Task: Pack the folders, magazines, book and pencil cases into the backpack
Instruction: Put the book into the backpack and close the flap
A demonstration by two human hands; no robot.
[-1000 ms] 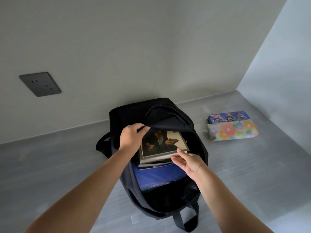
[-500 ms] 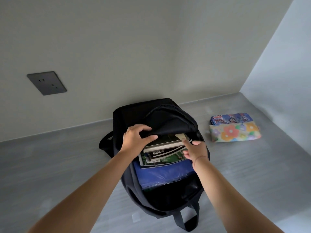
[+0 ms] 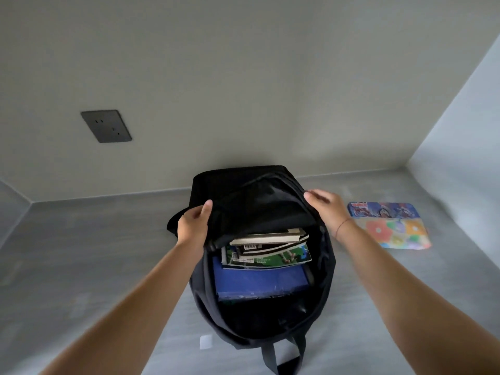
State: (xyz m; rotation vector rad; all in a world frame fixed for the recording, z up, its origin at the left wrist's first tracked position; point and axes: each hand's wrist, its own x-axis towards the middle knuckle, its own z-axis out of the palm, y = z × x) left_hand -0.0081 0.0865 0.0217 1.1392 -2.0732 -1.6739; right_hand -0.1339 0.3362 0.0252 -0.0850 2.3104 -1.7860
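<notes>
Black fabric backpack (image 3: 322, 288) lies in the centre of the frame on a grey wood-grain surface (image 3: 81, 261), its mouth gaping toward the lower edge and its flap raised at the top. The left hand (image 3: 192, 226) pinches the flap's left edge, thumb on the inside and fingers curled behind the cloth. The right hand (image 3: 326, 208) closes on the flap's right edge, thumb forward, though its fingers are blurred. Inside, a flat blue plastic folder (image 3: 259, 282) sits lowest, its near edge set well back from the bag's rim, with dark open room below it. On it rests a green-covered magazine (image 3: 273, 257), and above that a thick book with pale page edges (image 3: 267, 237), tucked under the flap. At the right of the frame, apart from the bag, a flower-print pencil case (image 3: 395, 235) lies touching a blue cartoon-print pencil case (image 3: 384, 210). Bare surface spreads on both sides of the bag. A dark grey wall socket plate (image 3: 106, 126) sits upper left.
</notes>
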